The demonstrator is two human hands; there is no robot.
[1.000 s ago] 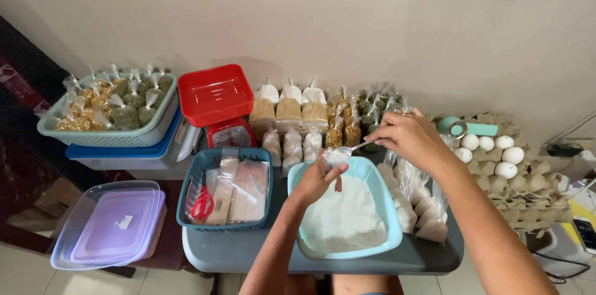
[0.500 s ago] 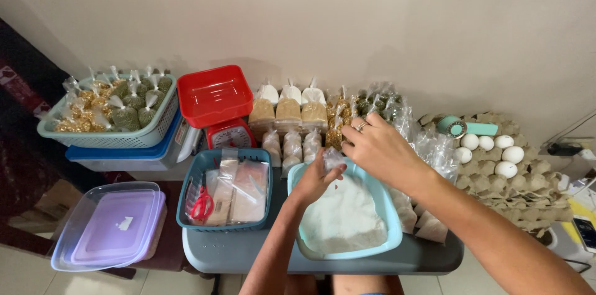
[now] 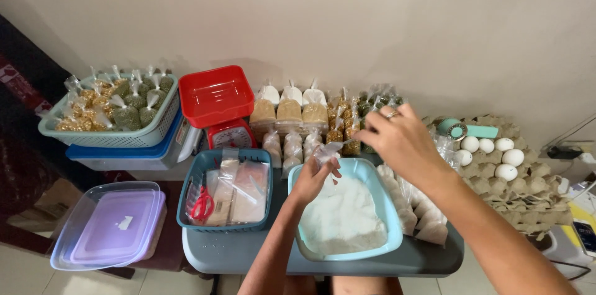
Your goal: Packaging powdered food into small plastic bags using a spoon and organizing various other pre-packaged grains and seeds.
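My left hand (image 3: 312, 178) holds a small clear plastic bag (image 3: 325, 153) by its mouth, above the far left corner of a light blue tub (image 3: 379, 199) of white powder (image 3: 343, 217). My right hand (image 3: 405, 143) is to the right of the bag, over the tub's far rim. It pinches a thin spoon-like utensil (image 3: 349, 142) whose tip reaches the bag's opening. A ring sits on one finger of the right hand.
A teal basket (image 3: 189, 191) with red scissors (image 3: 201, 206) and flat bags stands left of the tub on a grey table (image 3: 248, 254). Behind are a red scale (image 3: 217, 104), rows of filled bags (image 3: 290, 112), a basket of bagged goods (image 3: 112, 137), egg trays (image 3: 496, 158) and a lidded box (image 3: 108, 223).
My right hand swung left toward the bag, then drew back slightly to the right while still holding the utensil at it. My left hand stayed over the tub with the bag.
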